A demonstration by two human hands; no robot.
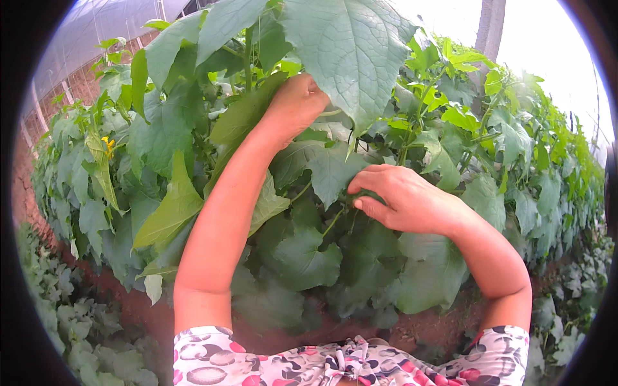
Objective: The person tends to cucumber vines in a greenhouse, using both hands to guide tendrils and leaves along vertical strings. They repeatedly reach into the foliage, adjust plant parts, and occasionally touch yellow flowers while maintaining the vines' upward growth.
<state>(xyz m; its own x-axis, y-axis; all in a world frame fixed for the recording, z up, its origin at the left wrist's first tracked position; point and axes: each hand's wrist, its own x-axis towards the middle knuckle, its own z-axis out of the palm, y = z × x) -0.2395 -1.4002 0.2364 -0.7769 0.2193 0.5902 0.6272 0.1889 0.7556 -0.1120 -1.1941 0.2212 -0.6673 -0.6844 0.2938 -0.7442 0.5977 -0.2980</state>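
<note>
Tall leafy vines, which look like cucumber plants, fill the view before me. My left hand (300,103) is raised among the upper leaves, its fingers bent near a leaf stalk (330,113); whether it grips anything is hidden. A broad green leaf (352,53) hangs just above and right of it. Lower and to the right, my right hand (393,195) reaches into the foliage from the side, thumb and fingers curled around a spot beside a lobed leaf (335,173). What lies between those fingertips is too dark to tell.
A yellow flower (109,146) shows at the left. Behind the vines at the right stands a grey post (490,34). Plastic sheeting (116,29) slopes at the upper left. Reddish soil (415,330) lies below, with low leafy plants (91,333) at the lower left.
</note>
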